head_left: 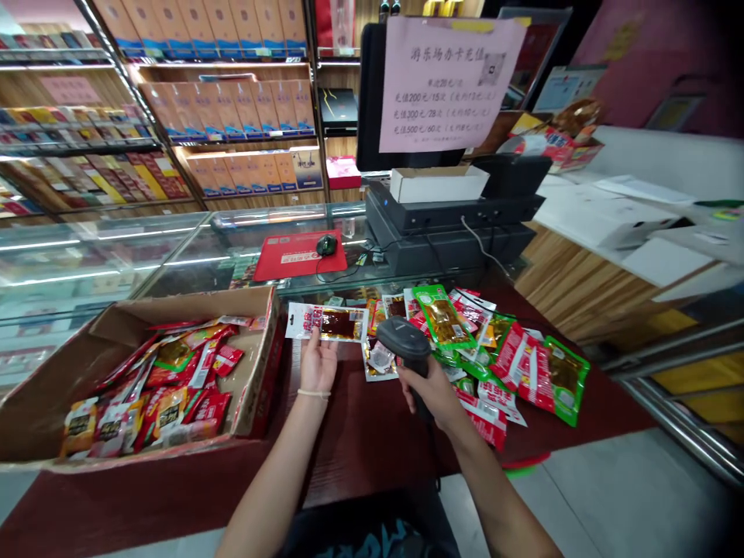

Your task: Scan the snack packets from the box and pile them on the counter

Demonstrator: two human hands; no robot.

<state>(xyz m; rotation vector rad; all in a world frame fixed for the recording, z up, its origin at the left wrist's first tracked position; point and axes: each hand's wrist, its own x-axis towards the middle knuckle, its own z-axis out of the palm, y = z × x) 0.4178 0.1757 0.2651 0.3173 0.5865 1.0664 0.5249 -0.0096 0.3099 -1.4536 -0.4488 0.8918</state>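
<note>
My left hand holds a flat snack packet by its lower edge, between thumb and fingers. The packet is white with red lettering at its left end and a dark brown window. In my right hand is a black barcode scanner, my fingers wrapped round its handle and its head tilted toward the packet. Beside and behind the scanner lies a loose pile of snack packets in green, red and white, among them a green packet. At left, a cardboard box holds several more packets, mostly red and orange.
A glass counter runs behind the dark red table. On the glass lie a red mouse pad and a black mouse. A monitor with a pink paper sign stands above a black cash drawer. Metal rails are at right.
</note>
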